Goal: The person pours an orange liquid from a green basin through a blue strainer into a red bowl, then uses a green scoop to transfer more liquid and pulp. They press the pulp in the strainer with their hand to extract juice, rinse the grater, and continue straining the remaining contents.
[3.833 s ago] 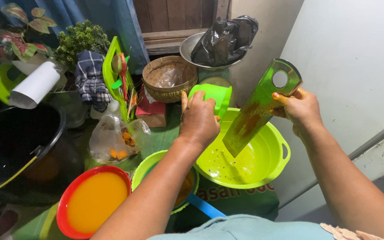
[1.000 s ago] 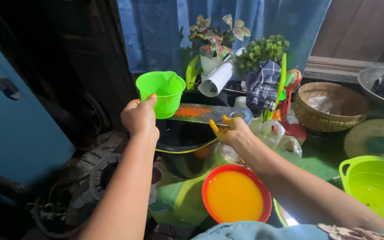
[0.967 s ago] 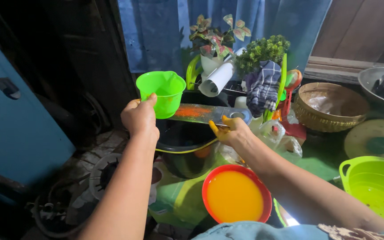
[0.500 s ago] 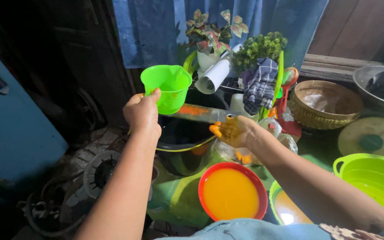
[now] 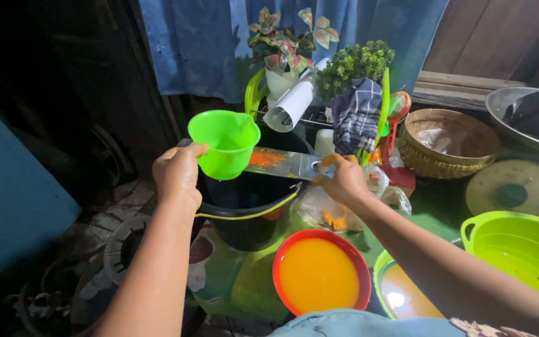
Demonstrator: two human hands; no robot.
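Observation:
My left hand (image 5: 178, 176) grips a bright green plastic scoop cup (image 5: 225, 142) by its handle, holding it upright over a black bucket (image 5: 248, 206). My right hand (image 5: 343, 179) holds one end of a flat metal grater board (image 5: 277, 160) smeared with orange pulp, laid across the bucket's top just below the cup. A red bowl (image 5: 319, 276) of orange liquid sits in front of the bucket.
A large green basin (image 5: 522, 249) is at the right, a second green bowl (image 5: 403, 294) beside the red one. Behind stand a woven basket (image 5: 448, 141), a round lid (image 5: 513, 189), a metal pan (image 5: 522, 118), potted plants (image 5: 352, 65), a checked cloth (image 5: 356, 116) and a paper roll (image 5: 291, 105). A blue panel (image 5: 7, 187) is at the left.
I have turned left from the green basin to the black bucket. The green cup has risen slightly over the bucket, and the board now lies across it.

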